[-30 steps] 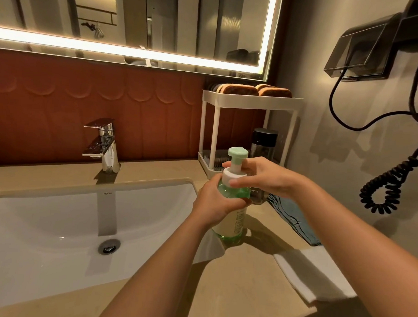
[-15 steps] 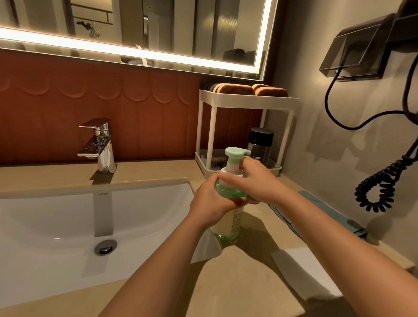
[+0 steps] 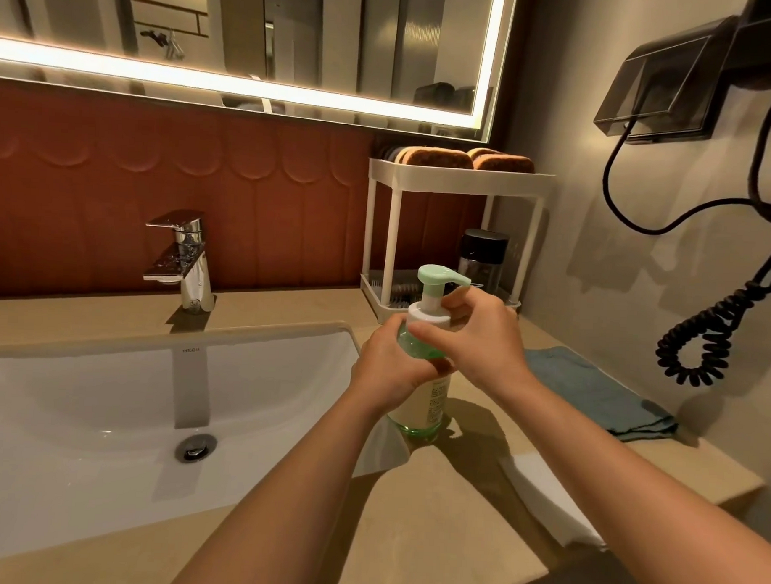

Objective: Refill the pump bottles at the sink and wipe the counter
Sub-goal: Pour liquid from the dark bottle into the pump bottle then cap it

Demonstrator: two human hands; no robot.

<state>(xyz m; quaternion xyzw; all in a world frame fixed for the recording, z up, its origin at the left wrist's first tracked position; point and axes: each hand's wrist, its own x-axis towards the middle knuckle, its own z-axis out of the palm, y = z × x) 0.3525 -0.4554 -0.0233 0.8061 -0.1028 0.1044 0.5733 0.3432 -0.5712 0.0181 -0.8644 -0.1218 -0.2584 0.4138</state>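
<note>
On counter by sink (image 3: pixel 109 391) | left hand (image 3: pixel 390 366) grips pump bottle (image 3: pixel 424 380) | right hand (image 3: pixel 482 339) pinches its collar

Your beige table (image 3: pixel 432 525) carries the pump bottle (image 3: pixel 421 398) upright by the sink (image 3: pixel 108 413), a blue cloth (image 3: pixel 599 386) along the wall, a white cloth (image 3: pixel 543 489) near the front edge, and a white rack (image 3: pixel 457 180) at the back.

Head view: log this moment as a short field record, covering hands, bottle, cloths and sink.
left hand: left hand wraps the pump bottle body
right hand: right hand pinches the white collar under the pump head
bottle: upright on the counter, right of the sink
cloths: teal cloth by the wall; white cloth nearer
faucet: faucet, no water visible
</note>
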